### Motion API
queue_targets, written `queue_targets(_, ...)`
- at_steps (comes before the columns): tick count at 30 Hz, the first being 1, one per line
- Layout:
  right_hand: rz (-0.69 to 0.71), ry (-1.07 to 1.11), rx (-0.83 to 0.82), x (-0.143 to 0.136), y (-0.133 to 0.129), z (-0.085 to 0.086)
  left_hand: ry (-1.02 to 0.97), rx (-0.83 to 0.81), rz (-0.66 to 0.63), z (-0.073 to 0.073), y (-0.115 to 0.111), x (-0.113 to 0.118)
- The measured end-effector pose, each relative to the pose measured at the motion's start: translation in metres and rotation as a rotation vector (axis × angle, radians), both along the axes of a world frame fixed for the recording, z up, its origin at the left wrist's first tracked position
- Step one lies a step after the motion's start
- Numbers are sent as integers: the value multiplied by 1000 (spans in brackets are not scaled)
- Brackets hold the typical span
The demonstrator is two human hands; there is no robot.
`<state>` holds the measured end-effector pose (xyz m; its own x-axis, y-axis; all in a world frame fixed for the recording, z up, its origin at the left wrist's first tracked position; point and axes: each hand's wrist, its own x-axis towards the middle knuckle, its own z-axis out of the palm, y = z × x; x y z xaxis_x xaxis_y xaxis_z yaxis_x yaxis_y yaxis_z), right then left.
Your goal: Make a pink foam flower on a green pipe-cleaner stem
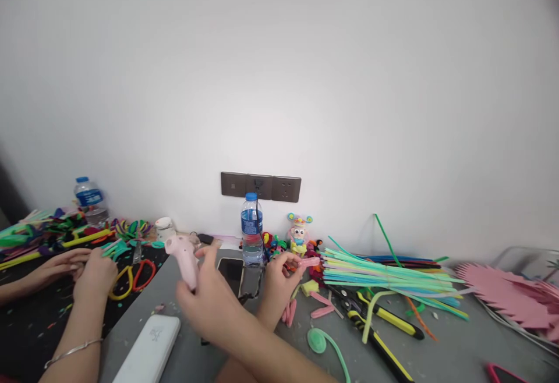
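My right forearm crosses over my left. My right hand, on the left side, grips the handle of a pale pink pistol-shaped hand tool; its exact kind does not show. Further right and back, my left hand pinches a short, fuzzy pink piece of pipe cleaner. Below that hand lie bent pink pipe cleaner pieces and a small pale yellow piece. A round green coil with a tail rests nearer to me. A small doll figure stands behind my left hand.
Pliers with yellow-black handles and a pipe cleaner bundle lie right. A water bottle stands by the wall sockets. A phone and white power bank lie centre-left. Another person's hands work near scissors.
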<state>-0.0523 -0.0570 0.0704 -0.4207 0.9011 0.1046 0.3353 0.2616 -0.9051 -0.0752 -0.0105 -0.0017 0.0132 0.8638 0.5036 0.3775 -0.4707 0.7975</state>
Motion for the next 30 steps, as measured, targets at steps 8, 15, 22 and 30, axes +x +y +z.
queue_targets(8,62,-540,124,-52,34,-55,-32,45,118,-1,-7,-34)
queue_targets(15,81,-340,612,8,-3,-34,-66,24,71,-16,2,11)
queue_targets(22,188,-265,635,127,-17,-3,-113,-48,-29,-16,23,72)
queue_targets(30,-154,-533,421,243,25,-48,-28,-28,-100,-16,23,89)
